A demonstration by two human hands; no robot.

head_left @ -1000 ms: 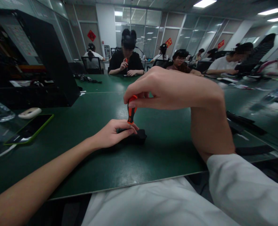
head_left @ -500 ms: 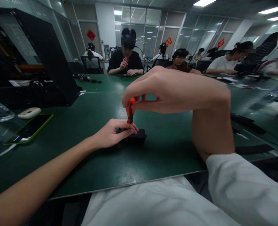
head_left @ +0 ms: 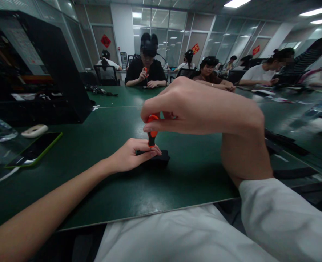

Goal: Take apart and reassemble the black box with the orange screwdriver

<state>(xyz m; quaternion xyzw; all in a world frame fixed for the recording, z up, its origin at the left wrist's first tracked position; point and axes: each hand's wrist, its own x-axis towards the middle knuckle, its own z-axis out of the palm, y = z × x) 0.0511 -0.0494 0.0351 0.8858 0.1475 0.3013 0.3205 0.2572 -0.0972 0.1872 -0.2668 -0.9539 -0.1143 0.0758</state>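
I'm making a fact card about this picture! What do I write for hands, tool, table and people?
Right hand: holds an orange-and-black screwdriver from above
Left hand: holds a black block, close to the screwdriver's lower end
Tool: nearly upright, tip hidden
Table: green; a phone and small white case at the left
People: several; one person in a black top sits across the table

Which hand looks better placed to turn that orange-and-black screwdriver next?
Probably the right hand: it grips the orange-and-black screwdriver from above, by its handle. The left hand is busy lower down, holding the black blocky object on the green tabletop.
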